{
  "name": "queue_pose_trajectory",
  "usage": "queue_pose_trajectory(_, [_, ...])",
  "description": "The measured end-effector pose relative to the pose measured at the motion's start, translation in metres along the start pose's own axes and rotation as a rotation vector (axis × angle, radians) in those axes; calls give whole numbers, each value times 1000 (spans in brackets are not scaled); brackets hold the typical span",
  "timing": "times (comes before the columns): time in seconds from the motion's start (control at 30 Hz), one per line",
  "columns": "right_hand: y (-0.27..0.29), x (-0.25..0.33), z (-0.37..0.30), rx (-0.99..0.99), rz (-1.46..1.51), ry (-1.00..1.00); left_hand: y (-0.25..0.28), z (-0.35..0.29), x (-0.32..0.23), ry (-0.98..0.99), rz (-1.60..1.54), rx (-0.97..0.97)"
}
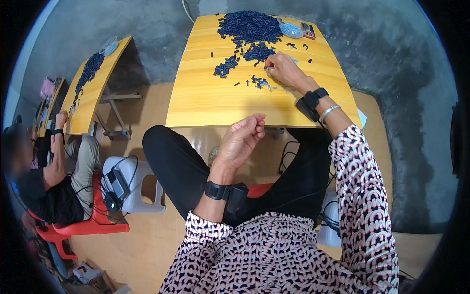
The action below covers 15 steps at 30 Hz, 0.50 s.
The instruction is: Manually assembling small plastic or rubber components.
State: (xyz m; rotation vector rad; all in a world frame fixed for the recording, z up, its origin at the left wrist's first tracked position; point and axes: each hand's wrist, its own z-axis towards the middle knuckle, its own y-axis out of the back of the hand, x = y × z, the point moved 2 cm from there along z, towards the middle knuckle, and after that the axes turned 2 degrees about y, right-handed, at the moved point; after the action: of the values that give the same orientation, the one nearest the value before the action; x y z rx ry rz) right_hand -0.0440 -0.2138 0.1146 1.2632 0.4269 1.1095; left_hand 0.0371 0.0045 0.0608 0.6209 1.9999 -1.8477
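Evidently, we find the handling of the small parts under way, and by our judgement far from finished. The main heap (252, 27) of dark parts sits at the far edge of the table (196, 103), by far the largest lot present. A smaller pile (258, 52) lies just in front of it, around the table's middle, with a loose cluster (226, 66) to its left. Nearer the table's front edge we note a thin scatter (257, 80) of dark parts and a few pale pieces (267, 86). We cannot tell which of these lots, if any, is completed work.

At the table's far right we record a clear bag (291, 31) of light-blue pieces beside a red box (308, 31).

The right hand (283, 67) is over the table, right of the middle, its fingers drawn together at a dark part (267, 68); whether it is gripped or merely touched, we cannot tell. The left hand (244, 137) is off the table's front edge, above the lap, fingers curled in and thumb close against them. We see nothing in it, though a small piece could be hidden.
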Motion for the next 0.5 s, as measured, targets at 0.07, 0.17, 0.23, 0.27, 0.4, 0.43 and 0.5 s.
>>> queue_pose_trajectory(0.07, [6,14,-17,-179,99,17,2,0,-4,-89,25,-23])
queue_pose_trajectory(0.17, [16,51,-43,-247,313,23,8,-1,-11,-182,19,-79])
queue_pose_trajectory(0.23, [15,67,-58,-282,365,50,7,-1,-14,-200,21,-104])
queue_pose_trajectory(0.27, [13,74,-66,-317,410,82,7,-1,-16,-221,20,-122])
queue_pose_trajectory(0.4, [4,100,-85,-326,552,11,6,3,-13,-239,47,-107])
queue_pose_trajectory(0.43, [-1,102,-88,-351,590,26,5,3,-13,-242,42,-95])
queue_pose_trajectory(0.5, [-5,107,-93,-355,601,3,5,3,-12,-235,38,-83])
